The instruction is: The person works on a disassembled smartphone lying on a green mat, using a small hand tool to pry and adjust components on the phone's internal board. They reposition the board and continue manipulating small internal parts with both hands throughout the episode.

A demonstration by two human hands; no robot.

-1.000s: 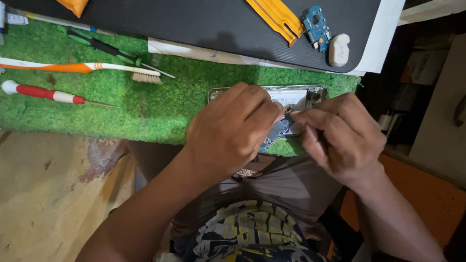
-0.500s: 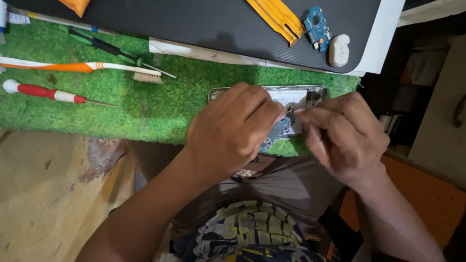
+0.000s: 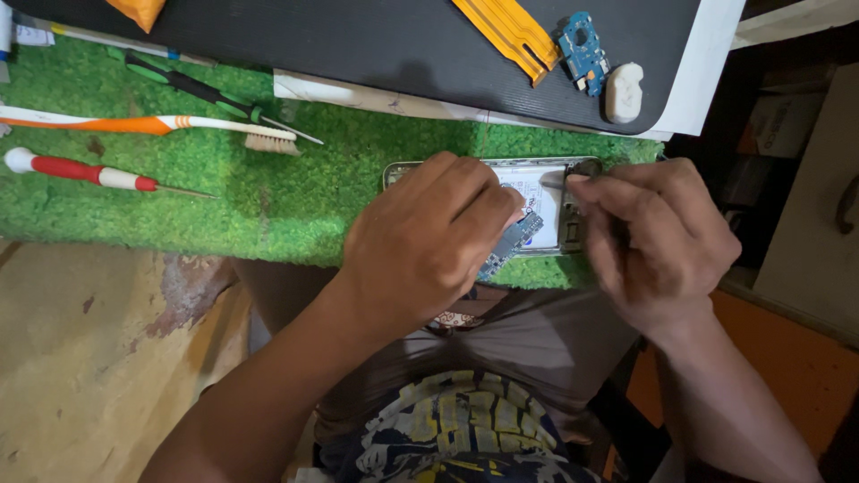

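Grip of the left hand [image 3: 429,237] is closed on a small dark circuit board [image 3: 512,243], pinched at the fingertips with the board tilted over the opened phone [image 3: 546,192]. Grip of the right hand [image 3: 658,237] is drawn narrow, thumb and forefinger brought together at the phone's right end; whether anything sits between them cannot be told. The phone lies face down with its back removed on the green turf mat [image 3: 268,188], near the mat's front edge, and both hands cover much of it. On the mat to the left, well apart from the hands, lie a red-handled screwdriver [image 3: 85,172], an orange-and-white brush [image 3: 152,125] and a green-and-black screwdriver [image 3: 206,91], roughly parallel to one another. Behind the mat lies a black pad [image 3: 376,40], carrying an orange flex strip [image 3: 510,31], a small blue circuit board [image 3: 582,40] and a white rounded piece [image 3: 624,92] just beside it. The wooden bench [image 3: 80,358] shows bare at lower left.
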